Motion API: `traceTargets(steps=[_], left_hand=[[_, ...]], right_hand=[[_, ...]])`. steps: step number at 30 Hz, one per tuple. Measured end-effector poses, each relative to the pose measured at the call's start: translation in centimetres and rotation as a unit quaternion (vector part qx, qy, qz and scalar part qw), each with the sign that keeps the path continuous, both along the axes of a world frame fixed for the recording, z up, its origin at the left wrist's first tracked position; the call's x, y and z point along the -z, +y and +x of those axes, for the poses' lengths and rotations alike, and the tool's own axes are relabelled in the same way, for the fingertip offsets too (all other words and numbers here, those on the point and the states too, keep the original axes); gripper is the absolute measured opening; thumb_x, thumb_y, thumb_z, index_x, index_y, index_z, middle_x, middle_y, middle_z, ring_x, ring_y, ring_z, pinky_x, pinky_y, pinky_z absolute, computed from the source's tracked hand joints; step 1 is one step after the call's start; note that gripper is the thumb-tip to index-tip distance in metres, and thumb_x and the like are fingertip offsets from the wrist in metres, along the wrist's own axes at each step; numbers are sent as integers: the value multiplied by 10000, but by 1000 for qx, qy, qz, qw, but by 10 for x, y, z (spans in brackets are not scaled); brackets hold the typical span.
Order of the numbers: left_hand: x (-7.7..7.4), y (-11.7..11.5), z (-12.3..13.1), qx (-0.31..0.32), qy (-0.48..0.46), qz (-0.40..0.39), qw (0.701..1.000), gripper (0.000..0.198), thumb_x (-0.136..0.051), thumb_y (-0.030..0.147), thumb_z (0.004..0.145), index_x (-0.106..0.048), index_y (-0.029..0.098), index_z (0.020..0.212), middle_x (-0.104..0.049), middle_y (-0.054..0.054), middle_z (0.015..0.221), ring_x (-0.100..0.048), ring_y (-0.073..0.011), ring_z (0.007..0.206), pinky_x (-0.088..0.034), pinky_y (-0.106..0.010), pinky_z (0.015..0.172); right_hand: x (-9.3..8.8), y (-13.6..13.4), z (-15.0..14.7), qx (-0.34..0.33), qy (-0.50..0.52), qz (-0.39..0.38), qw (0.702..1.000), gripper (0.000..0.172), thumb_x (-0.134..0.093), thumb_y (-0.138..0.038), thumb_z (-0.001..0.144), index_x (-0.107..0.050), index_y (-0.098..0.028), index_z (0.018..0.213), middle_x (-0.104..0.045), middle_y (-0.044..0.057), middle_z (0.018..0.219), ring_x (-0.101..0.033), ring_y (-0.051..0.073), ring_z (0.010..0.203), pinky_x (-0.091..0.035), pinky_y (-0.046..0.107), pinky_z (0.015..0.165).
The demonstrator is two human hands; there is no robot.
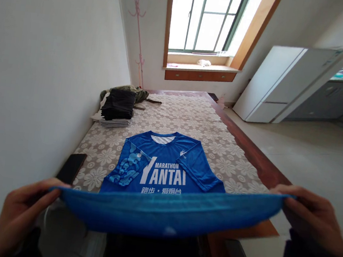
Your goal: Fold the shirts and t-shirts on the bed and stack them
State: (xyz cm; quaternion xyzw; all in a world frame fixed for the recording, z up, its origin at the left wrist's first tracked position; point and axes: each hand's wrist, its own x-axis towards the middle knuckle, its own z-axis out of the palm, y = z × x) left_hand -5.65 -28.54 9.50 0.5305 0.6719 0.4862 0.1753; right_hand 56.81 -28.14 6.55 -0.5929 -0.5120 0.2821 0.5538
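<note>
Head cam here: you've got the blue shirt (167, 157) pinched at both ends of its lower edge, so your fingers are clamped on fabric on each side. Left fingers (39, 206) have one corner between thumb and index, right fingers (302, 194) have the other, and the edge is a blurry band stretched between them, lifted off the tabletop (232, 166). Rest of the shirt lies flat just past that band, print side up, collar pointing away from your fingers, both sleeves folded in over the front. You can read "MARATHON" and "YANTAI" beyond the band. Just past your left fingers there's a dark flat rectangular thing (71, 167). Further out on that same side, well apart from your fingers, sits a stack of folded clothes (118, 104), mostly black with grey at the bottom.
</note>
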Motion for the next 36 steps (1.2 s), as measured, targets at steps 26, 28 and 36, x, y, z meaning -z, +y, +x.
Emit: traceTargets(steps=[26, 28, 36], left_hand=[[124, 311, 27, 49, 160, -75, 983, 424, -627, 550, 760, -798, 202, 932, -767, -69, 841, -675, -220, 732, -495, -285, 678], [125, 312, 27, 48, 166, -78, 982, 447, -612, 566, 774, -800, 197, 941, -744, -55, 753, -666, -218, 696, -484, -284, 648], [124, 312, 31, 58, 109, -94, 988, 446, -646, 551, 774, -789, 183, 979, -742, -38, 664, -701, -223, 652, -507, -284, 632]], right_hand=[[125, 306, -16, 0, -285, -52, 957, 345, -643, -534, 773, -765, -216, 823, -688, 53, 710, -597, 218, 679, -486, 354, 684], [125, 306, -15, 15, -292, -42, 955, 397, -628, -579, 791, -776, -215, 843, -651, 38, 641, -585, 211, 634, -475, 346, 651], [122, 302, -14, -44, -136, -83, 986, 544, -700, -685, 736, -760, -186, 943, -633, 11, 567, -570, 176, 538, -466, 307, 561]])
